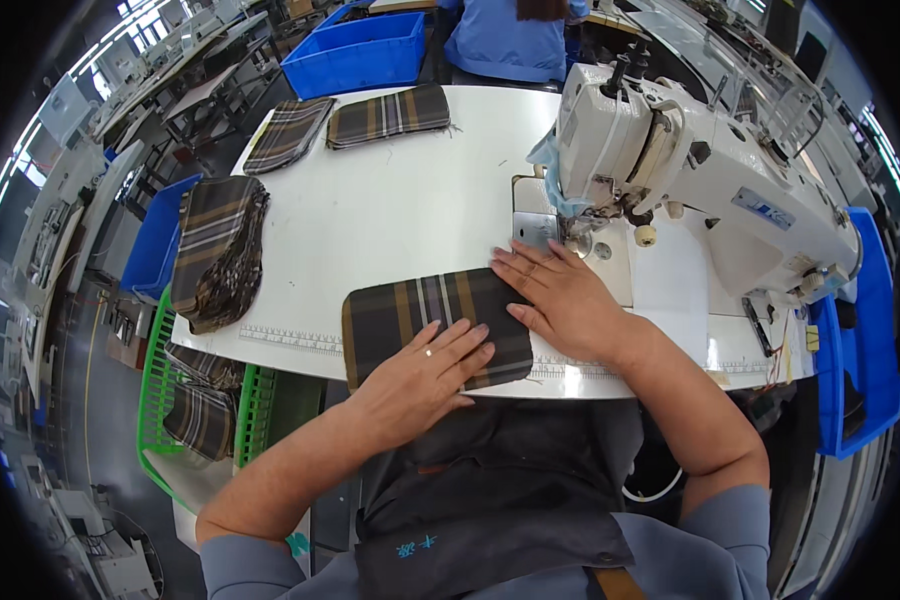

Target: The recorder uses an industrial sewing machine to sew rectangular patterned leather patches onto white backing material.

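Note:
A dark plaid fabric piece (375,325) with tan and pale stripes and rounded corners lies flat near the front edge of the white table. My left hand (425,372), a ring on one finger, rests on its lower middle with the fingers stretched out. Across its right end lies my right hand (560,300), fingers also extended, the tips reaching toward the needle area of a white sewing machine (620,150). The metal needle plate (535,228) sits just beyond those fingertips. Neither hand grips the fabric; both lie flat on it.
A tall plaid stack (215,250) stands at the table's left edge, with smaller piles (390,117) at the back. A green basket (150,400) holds more plaid pieces. Blue bins (355,50) stand behind and at right. A person in blue (505,45) sits beyond the table.

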`<act>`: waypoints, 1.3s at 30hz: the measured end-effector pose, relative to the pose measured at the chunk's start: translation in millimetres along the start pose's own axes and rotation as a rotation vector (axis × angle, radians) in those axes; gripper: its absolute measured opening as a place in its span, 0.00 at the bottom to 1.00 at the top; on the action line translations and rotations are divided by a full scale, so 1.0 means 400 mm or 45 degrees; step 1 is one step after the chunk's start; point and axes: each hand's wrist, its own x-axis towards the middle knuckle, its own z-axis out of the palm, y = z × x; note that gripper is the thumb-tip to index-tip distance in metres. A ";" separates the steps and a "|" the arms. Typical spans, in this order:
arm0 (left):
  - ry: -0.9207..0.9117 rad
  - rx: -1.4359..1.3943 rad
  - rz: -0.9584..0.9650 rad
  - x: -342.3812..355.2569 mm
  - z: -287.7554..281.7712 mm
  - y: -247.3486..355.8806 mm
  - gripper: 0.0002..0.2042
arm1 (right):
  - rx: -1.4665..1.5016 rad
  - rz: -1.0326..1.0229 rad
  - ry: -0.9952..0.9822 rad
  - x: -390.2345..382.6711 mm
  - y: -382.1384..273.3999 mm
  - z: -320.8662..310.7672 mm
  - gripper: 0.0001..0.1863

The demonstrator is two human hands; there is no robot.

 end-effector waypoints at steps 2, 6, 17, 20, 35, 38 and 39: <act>-0.003 0.002 -0.006 -0.017 -0.026 0.000 0.29 | -0.005 0.001 -0.038 0.009 0.009 0.006 0.28; 0.059 -0.071 0.108 -0.036 -0.053 -0.021 0.22 | 0.053 0.010 0.083 0.006 0.007 0.016 0.28; 1.023 0.362 -0.185 0.162 -0.368 -0.335 0.11 | 0.263 0.020 0.221 0.023 0.027 0.013 0.22; 1.107 0.637 -0.074 0.262 -0.396 -0.466 0.12 | 0.251 0.023 0.225 0.024 0.024 0.015 0.22; 0.601 0.495 -0.366 0.351 -0.096 -0.496 0.31 | 0.225 -0.001 0.327 0.016 0.028 0.032 0.22; 0.300 0.281 -0.368 0.298 -0.053 -0.377 0.33 | 0.239 -0.015 0.404 0.021 0.039 0.058 0.21; 0.209 0.247 -0.355 0.269 -0.049 -0.317 0.34 | 0.226 -0.014 0.368 0.020 0.040 0.056 0.21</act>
